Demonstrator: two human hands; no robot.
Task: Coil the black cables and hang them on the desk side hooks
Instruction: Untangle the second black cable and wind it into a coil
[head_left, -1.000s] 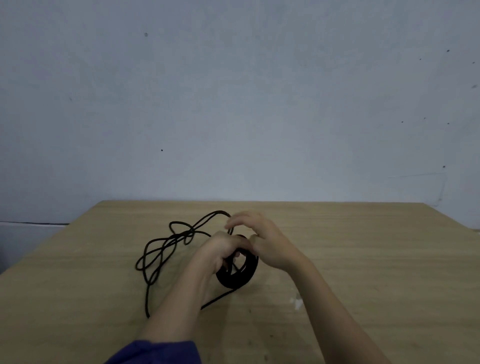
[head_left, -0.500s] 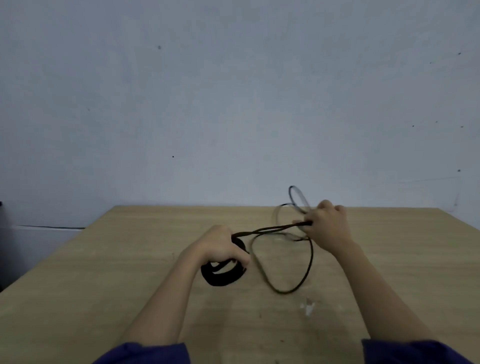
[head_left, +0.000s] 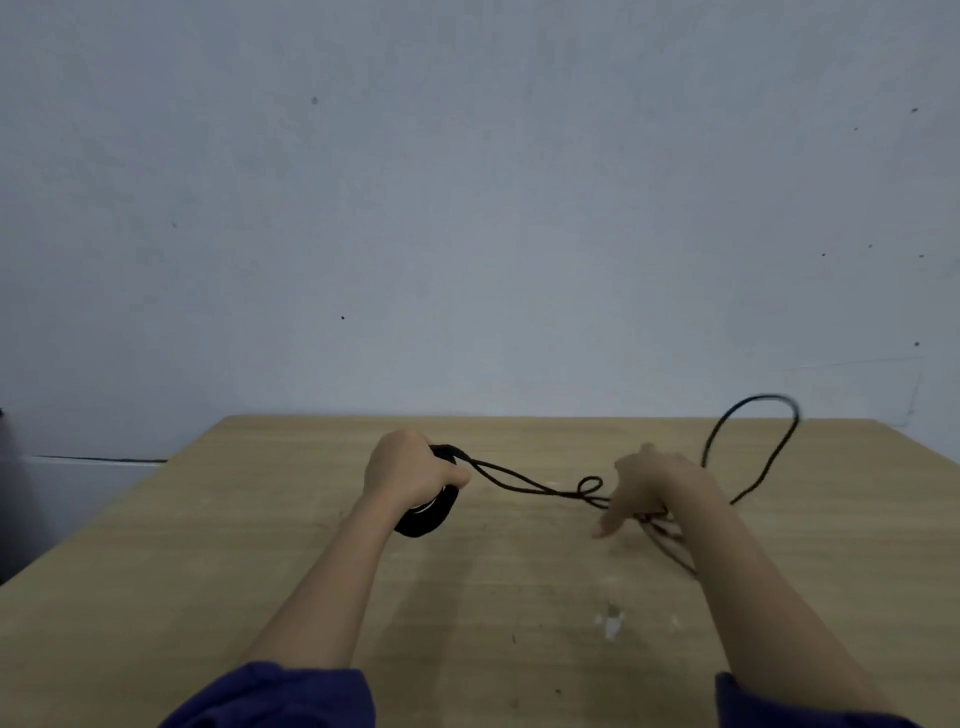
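While the dark blue sleeves (head_left: 270, 696) sit nearest the camera, the left hand (head_left: 410, 473) is clenched around a partly wound coil (head_left: 428, 512) of black cable, just above the tabletop (head_left: 260, 545). A loose length (head_left: 524, 480) runs from the coil to the right hand (head_left: 652, 486), whose fingers point down at it; blur hides whether they pinch it. Beyond that hand the cable rises in an open loop (head_left: 753, 415). Coiling appears partway done: the loose length remains to be wound, and hanging has not begun. No hooks are in view. The tabletop is pale wood with a small white mark (head_left: 612, 623); a plain grey-blue wall (head_left: 467, 208) stands behind.
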